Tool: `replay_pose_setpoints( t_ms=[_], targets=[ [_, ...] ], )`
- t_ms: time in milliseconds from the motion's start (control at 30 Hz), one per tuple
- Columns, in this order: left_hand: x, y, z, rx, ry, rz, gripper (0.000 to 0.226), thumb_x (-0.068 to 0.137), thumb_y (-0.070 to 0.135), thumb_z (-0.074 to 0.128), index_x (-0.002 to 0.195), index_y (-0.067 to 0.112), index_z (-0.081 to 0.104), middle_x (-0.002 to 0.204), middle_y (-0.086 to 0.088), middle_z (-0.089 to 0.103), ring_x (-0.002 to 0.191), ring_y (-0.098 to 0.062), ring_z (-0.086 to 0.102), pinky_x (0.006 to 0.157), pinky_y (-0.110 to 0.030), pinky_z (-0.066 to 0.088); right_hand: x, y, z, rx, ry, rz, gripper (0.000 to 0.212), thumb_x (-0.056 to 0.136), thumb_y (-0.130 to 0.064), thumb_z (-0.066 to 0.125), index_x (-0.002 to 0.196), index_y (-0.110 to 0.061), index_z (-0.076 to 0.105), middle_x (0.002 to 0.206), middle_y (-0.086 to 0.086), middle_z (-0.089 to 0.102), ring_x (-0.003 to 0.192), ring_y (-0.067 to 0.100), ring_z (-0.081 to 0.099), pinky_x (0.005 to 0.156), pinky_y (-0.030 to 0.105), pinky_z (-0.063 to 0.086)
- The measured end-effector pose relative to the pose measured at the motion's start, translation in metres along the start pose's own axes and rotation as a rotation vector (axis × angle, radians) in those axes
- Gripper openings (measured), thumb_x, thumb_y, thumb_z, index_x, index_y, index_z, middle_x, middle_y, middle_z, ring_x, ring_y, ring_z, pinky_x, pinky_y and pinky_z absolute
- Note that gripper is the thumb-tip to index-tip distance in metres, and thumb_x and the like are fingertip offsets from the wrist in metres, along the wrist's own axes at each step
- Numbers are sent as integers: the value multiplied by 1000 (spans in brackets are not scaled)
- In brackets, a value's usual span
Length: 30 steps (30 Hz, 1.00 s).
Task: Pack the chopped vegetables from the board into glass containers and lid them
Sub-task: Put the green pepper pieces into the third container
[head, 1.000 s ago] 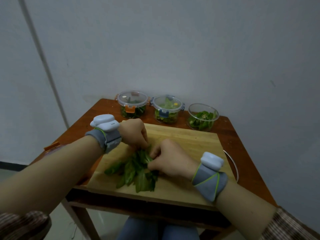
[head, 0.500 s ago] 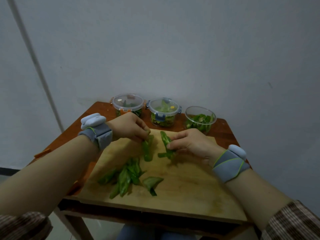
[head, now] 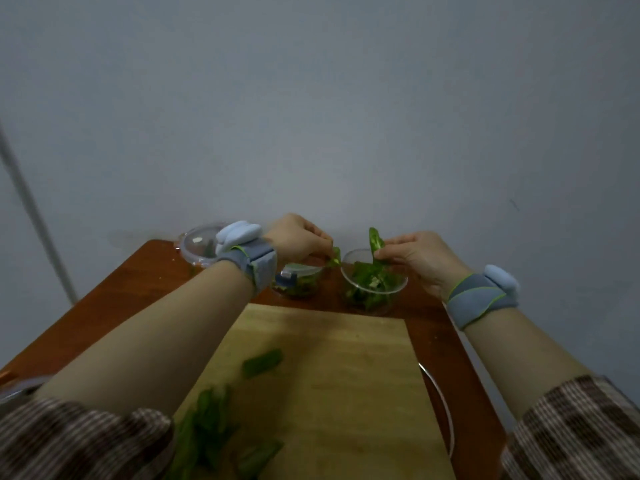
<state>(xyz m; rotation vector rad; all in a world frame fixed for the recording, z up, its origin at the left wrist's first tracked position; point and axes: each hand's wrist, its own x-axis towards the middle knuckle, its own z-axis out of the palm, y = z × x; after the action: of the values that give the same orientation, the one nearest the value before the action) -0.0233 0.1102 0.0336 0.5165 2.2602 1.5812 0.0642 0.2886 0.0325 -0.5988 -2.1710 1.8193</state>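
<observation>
Against a grey wall (head: 311,116), both hands pinch green leaves over the wooden table's (head: 114,299) open glass container (head: 372,289).

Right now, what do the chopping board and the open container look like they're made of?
Chopping board: pale wood, possibly bamboo, matte; faint grain streaks show. Open container: clear and glossy, probably glass, since the greens show through its wall and the rim catches light.

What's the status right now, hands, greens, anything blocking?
Left hand and right hand pinch leaves over open glass container. Greens remain on board. Nothing blocking.
</observation>
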Motion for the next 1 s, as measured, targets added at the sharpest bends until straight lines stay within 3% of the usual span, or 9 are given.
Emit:
replay_pose_setpoints(
  t_ms=[133,233,367,433,500,600,800,933,1000],
  targets=[
    [27,0,38,165,103,64,11,71,4,74,66,12,69,75,-14,72,66,-27,70,69,-37,61,28,9,-10,-124,106,-24,12,71,7,73,74,-1,65,70,15,64,58,23,61,49,22,53],
    [38,-2,61,376,114,163,13,72,13,74,85,12,76,85,-10,75,75,-20,68,68,-24,53,44,20,-12,-457,167,-89,12,69,-4,78,74,-9,69,72,9,67,68,22,64,68,32,56],
    [48,-7,75,540,59,237,24,76,24,74,95,10,73,92,-8,74,88,-22,68,77,-27,52,51,26,-12,-801,79,-185,17,70,-10,79,86,-6,74,83,10,70,84,22,66,78,32,54],
    [49,-9,76,619,57,273,28,79,19,68,107,14,65,100,-7,71,95,-26,65,83,-32,52,50,26,-11,-910,25,-205,25,69,-14,81,92,-9,73,90,9,70,88,23,66,81,33,54],
    [50,-9,76,672,40,304,29,82,13,62,110,13,57,103,-9,68,97,-29,62,82,-37,52,50,27,-10,-938,6,-230,23,68,-15,82,88,-11,71,85,6,68,85,23,66,77,30,53],
    [51,-6,77,797,-22,327,20,83,11,60,102,10,65,105,-11,68,99,-32,61,80,-36,51,52,28,-11,-954,6,-249,14,68,-19,82,79,-14,75,75,3,67,76,18,64,67,25,46],
    [46,-7,78,937,-69,289,17,84,18,62,94,13,74,97,-15,68,93,-35,63,67,-30,43,48,29,-12,-1018,-94,-207,10,75,-18,76,84,-14,78,72,-1,63,76,14,61,67,22,40],
    [39,-7,72,883,-60,284,23,88,23,56,87,8,73,90,-14,70,91,-33,63,69,-31,45,41,27,-15,-983,-78,-243,13,80,-15,69,89,-12,78,87,5,74,84,17,66,71,23,46],
    [29,-4,62,828,-45,314,23,88,23,56,94,13,75,96,-9,72,93,-29,65,76,-31,50,35,22,-16,-907,-46,-272,15,80,-15,70,93,-12,78,92,6,75,84,15,66,75,24,48]
  ],
)
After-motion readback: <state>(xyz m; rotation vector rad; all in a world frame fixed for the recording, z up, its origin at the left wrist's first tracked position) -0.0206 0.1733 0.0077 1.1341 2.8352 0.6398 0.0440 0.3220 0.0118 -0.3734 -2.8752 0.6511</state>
